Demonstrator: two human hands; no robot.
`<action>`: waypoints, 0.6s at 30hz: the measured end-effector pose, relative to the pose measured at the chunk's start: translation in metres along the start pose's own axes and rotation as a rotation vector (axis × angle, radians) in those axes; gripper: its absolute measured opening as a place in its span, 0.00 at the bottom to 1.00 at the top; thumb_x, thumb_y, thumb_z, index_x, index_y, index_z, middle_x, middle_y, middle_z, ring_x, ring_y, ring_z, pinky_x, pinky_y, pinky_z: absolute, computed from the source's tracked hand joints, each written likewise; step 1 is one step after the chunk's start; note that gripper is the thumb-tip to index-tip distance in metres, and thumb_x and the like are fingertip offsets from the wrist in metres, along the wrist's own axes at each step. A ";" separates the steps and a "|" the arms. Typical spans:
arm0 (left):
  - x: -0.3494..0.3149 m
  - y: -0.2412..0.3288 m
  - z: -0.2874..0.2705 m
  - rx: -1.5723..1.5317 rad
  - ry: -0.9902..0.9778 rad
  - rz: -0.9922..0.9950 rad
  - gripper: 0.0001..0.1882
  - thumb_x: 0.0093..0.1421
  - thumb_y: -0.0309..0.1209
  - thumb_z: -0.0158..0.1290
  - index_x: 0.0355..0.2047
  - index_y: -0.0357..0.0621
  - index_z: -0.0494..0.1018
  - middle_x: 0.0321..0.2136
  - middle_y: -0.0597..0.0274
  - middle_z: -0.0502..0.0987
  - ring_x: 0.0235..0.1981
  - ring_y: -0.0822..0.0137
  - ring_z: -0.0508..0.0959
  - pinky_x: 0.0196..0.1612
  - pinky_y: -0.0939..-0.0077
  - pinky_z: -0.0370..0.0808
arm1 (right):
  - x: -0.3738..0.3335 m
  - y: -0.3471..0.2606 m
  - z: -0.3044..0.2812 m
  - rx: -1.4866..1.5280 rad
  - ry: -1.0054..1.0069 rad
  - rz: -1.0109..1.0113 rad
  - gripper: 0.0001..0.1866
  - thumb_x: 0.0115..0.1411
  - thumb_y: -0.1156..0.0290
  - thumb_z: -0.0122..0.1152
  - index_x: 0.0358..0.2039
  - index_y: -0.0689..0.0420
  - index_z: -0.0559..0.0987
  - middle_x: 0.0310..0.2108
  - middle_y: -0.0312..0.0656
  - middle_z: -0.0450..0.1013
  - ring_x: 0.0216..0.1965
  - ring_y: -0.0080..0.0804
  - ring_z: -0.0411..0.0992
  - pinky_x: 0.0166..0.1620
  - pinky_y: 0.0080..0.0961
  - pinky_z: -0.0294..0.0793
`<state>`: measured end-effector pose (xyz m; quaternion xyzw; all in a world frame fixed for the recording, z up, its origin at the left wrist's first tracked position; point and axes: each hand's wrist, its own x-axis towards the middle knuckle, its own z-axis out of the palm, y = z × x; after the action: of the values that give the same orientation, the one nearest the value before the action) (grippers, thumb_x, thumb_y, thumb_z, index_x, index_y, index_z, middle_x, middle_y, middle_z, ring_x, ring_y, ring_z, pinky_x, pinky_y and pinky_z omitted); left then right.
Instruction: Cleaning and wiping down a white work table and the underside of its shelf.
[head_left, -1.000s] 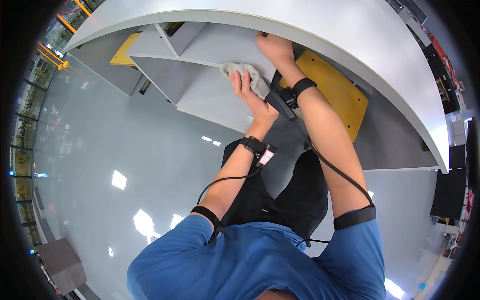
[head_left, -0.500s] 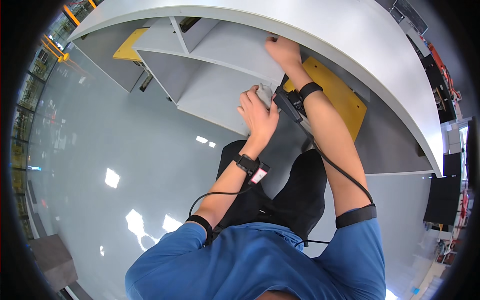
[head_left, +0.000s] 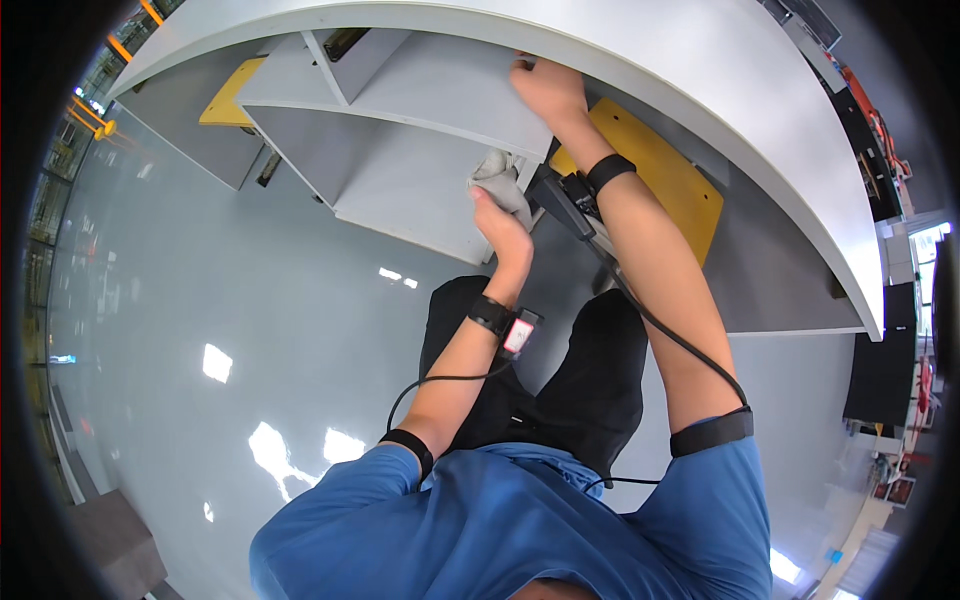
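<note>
A crumpled light-grey cloth [head_left: 497, 182] is bunched in my left hand [head_left: 503, 228], which presses it near the front edge of the side panel of a grey cubby [head_left: 410, 190]. The hand is closed around the cloth, its fingers mostly behind it. Reaching under the white desktop [head_left: 640, 40], my right hand [head_left: 553, 88] rests at the upper shelf [head_left: 455, 85]. Its thumb side shows bent, while the other fingers are largely hidden by the desktop's edge.
A yellow seat or board [head_left: 655, 175] stands under the desk beside my right forearm, and another yellow board [head_left: 232, 92] is at the far left. Black cables run along both arms. Glossy grey floor [head_left: 250, 270] spreads to the left.
My left hand has turned over and more of the cloth now shows above it. My right hand stays at the shelf, and the whole view has shifted slightly.
</note>
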<state>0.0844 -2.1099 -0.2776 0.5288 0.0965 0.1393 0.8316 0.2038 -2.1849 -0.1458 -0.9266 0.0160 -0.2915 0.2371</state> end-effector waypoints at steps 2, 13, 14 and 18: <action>0.011 -0.009 0.001 -0.038 0.004 -0.055 0.30 0.71 0.47 0.28 0.48 0.29 0.69 0.45 0.53 0.74 0.47 0.64 0.72 0.54 0.72 0.65 | 0.002 0.003 -0.001 0.003 -0.023 0.043 0.17 0.53 0.63 0.51 0.40 0.57 0.78 0.39 0.50 0.76 0.43 0.50 0.73 0.48 0.38 0.72; -0.005 0.020 -0.003 -0.574 -0.082 -0.071 0.27 0.67 0.46 0.36 0.55 0.34 0.63 0.50 0.56 0.71 0.52 0.64 0.70 0.56 0.67 0.64 | 0.002 0.008 0.002 -0.013 -0.015 0.055 0.13 0.51 0.64 0.53 0.37 0.53 0.77 0.38 0.46 0.77 0.40 0.46 0.75 0.46 0.35 0.73; -0.003 0.031 -0.001 -0.633 -0.157 -0.010 0.26 0.66 0.44 0.40 0.56 0.36 0.62 0.50 0.57 0.70 0.52 0.64 0.71 0.56 0.68 0.64 | 0.004 0.010 0.004 0.002 0.012 0.040 0.13 0.51 0.64 0.53 0.36 0.53 0.77 0.38 0.46 0.77 0.40 0.46 0.75 0.46 0.35 0.73; 0.014 0.036 0.008 -0.247 -0.266 0.216 0.20 0.67 0.38 0.43 0.53 0.35 0.65 0.45 0.56 0.72 0.47 0.67 0.71 0.53 0.73 0.64 | 0.003 0.006 0.011 0.015 0.085 -0.002 0.12 0.51 0.65 0.54 0.35 0.53 0.78 0.37 0.46 0.77 0.39 0.45 0.75 0.45 0.34 0.73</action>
<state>0.0957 -2.0976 -0.2422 0.4441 -0.0892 0.1675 0.8757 0.2131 -2.1864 -0.1543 -0.9116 0.0229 -0.3309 0.2430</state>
